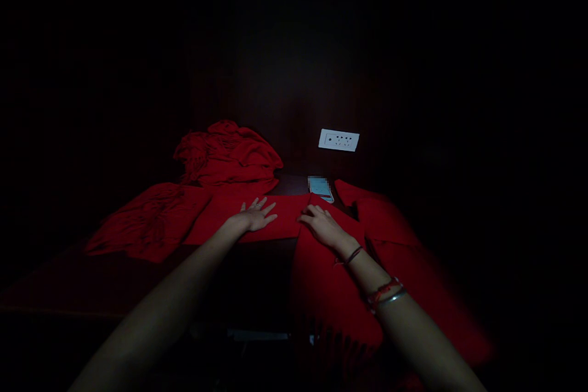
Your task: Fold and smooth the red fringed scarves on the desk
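A person's left hand (257, 215) lies palm down, fingers spread wide, on a red fringed scarf (287, 208) at a dark table, while the right hand (324, 223) rests at the scarf's folded corner, its fingers bent and closer together; whether they pinch the cloth cannot be told. The scarf runs as a flat band beneath the left hand, turns at the corner and drapes toward the person, its fringe (340, 340) hanging below the tabletop (59, 294). Dark cord bracelets (353, 255), a red braided bracelet (384, 290) and a silver bangle (394, 297) circle the right wrist and forearm. Just beyond the right hand lies a phone-like rectangle (320, 188) with a pale blue face, partly blurred. To the left sits a fringed red bundle (147, 220), with a rumpled heap of red cloth (229, 156) behind it; more red fabric (427, 282) stretches along the right. A white socket panel (339, 140) is mounted on the shadowed wall beyond
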Demonstrator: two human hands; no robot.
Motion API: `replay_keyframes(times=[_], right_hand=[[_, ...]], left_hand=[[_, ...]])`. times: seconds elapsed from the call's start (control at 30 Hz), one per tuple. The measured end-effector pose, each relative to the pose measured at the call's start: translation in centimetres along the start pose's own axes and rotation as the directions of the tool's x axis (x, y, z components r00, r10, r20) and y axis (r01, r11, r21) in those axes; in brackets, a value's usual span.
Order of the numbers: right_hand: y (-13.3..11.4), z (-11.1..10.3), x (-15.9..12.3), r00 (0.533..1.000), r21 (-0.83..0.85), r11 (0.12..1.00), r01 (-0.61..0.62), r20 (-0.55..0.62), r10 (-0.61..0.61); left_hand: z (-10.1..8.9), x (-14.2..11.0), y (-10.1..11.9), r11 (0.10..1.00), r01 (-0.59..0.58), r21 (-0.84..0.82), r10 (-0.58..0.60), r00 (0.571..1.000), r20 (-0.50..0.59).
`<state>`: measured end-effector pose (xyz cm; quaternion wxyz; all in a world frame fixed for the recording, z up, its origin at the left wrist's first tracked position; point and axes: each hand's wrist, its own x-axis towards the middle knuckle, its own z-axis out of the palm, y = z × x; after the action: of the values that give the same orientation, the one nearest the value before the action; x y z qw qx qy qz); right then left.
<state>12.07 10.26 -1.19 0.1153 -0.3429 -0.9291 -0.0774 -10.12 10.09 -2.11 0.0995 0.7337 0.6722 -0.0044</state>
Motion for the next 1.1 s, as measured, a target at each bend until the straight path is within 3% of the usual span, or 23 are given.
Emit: replay_keyframes(times=[0.13,0.23,0.4,0.53,0.6,0.67,0.77,0.87,0.97,1.1], right_hand=[[0.3,0.1,0.0,0.999,-0.021,1.0,-0.011,-0.038,0.01],[0.3,-0.9,0.0,0.995,0.069,0.998,0.008,-0.101,0.0],[-3.1,-3.5,0.6,0.969,0.262,0.957,0.127,-0.238,-0.063],[-6.7,-2.7,1.4,0.991,0.252,0.959,0.128,-0.073,-0.113],[-7.3,-1.8,1.5,0.99,0.241,0.962,0.127,0.022,-0.136],[-6.7,-1.4,1.4,0.992,0.232,0.966,0.111,0.036,-0.123],[-4.0,-2.0,1.4,0.995,0.162,0.982,-0.095,-0.014,0.098],[-0.5,-2.7,1.3,0.908,0.099,0.903,-0.419,0.063,0.414],[2.0,-2.4,0.9,0.838,0.151,0.827,-0.542,0.18,0.516],[3.4,-1.0,0.2,0.787,0.203,0.762,-0.616,0.213,0.579]], left_hand=[[-0.1,0.0,0.0,1.0,0.0,0.005,0.0,1.0,0.011],[-0.1,0.0,0.1,1.0,0.002,0.013,-0.002,1.0,0.01],[-0.2,-0.1,0.3,1.0,-0.005,0.014,0.005,1.0,0.006],[-0.4,-0.2,-0.2,0.999,-0.041,0.018,0.041,0.999,0.019],[-0.3,-0.1,-0.6,0.999,-0.047,0.013,0.047,0.999,-0.013],[-0.3,0.1,-0.9,0.999,-0.05,-0.003,0.05,0.997,-0.06],[-0.3,0.2,-0.8,0.996,-0.088,-0.033,0.079,0.977,-0.198],[-0.5,0.2,0.1,0.979,-0.169,-0.111,0.118,0.923,-0.365],[-0.7,0.0,1.5,0.941,-0.239,-0.241,0.153,0.932,-0.328],[-0.6,-0.4,2.7,0.908,-0.261,-0.328,0.191,0.954,-0.23]])
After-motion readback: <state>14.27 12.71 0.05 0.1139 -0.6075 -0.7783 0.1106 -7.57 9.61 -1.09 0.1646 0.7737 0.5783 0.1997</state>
